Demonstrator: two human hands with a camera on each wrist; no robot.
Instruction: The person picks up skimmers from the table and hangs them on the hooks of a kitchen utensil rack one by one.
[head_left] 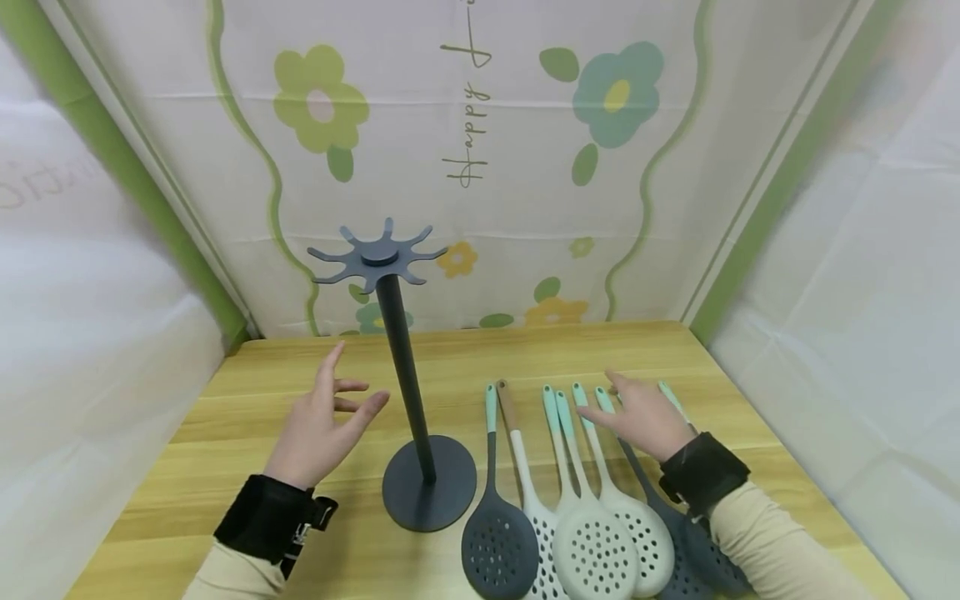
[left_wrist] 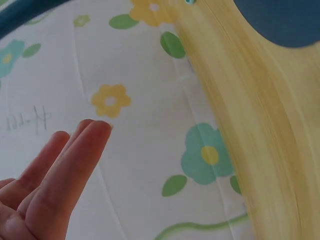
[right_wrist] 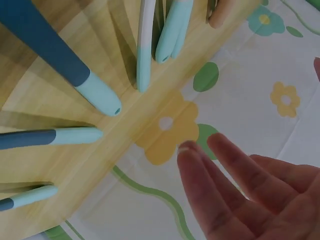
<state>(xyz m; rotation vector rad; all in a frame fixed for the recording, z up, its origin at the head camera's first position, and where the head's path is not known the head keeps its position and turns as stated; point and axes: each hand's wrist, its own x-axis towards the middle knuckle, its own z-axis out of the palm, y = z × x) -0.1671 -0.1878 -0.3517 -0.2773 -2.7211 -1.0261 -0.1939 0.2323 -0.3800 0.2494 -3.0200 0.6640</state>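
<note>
A dark utensil stand [head_left: 405, 375] rises upright from a round base, its top a ring of curved hooks with nothing hung on them. Left of its pole, my left hand [head_left: 318, 425] is held with fingers loosely extended, touching nothing. My right hand [head_left: 641, 417] hovers over the turquoise handle ends at the right, fingers apart and holding nothing. Beneath and beside it several perforated skimmers lie in a row: a dark skimmer [head_left: 498, 542], a white one with a brown handle end [head_left: 508, 404], a white skimmer [head_left: 596, 542], and dark ones partly hidden by my right arm.
The utensils lie on a wood-grain table [head_left: 300, 358], some heads overlapping. A flowered cloth [head_left: 510, 225] hangs behind the table's far edge, with white cloth sides left and right. In the right wrist view, a dark-and-turquoise handle [right_wrist: 97, 92] points toward the table edge.
</note>
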